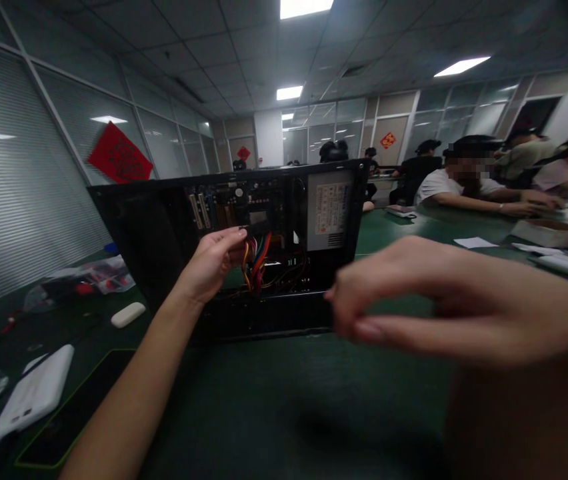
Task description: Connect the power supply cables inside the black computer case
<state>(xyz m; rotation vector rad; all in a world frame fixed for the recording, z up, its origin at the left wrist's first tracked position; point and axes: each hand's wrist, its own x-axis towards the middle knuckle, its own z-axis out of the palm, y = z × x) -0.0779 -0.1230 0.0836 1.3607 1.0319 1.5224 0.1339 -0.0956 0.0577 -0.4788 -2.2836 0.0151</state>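
A black computer case [264, 320] stands upright on the green table with its open side towards me. Inside it show a circuit board, a power supply [331, 212] with a label, and a bundle of coloured wires [257, 263]. My left hand [214, 260] reaches into the opening, its thumb and fingers pinching the black plug [258, 228] at the end of those wires. Close to the camera, at the case's right lower corner, is my right hand [414, 300], slightly blurred. Its thumb and fingers are curled together; whether they hold something small is hidden.
Left of the case lie a plastic bag [81, 283] with red and black contents, a small white case [128, 315], a white device [34, 393] and a dark mat [79, 407] with a green edge. At right are a cardboard box [549, 233], a paper [475, 243] and several people seated.
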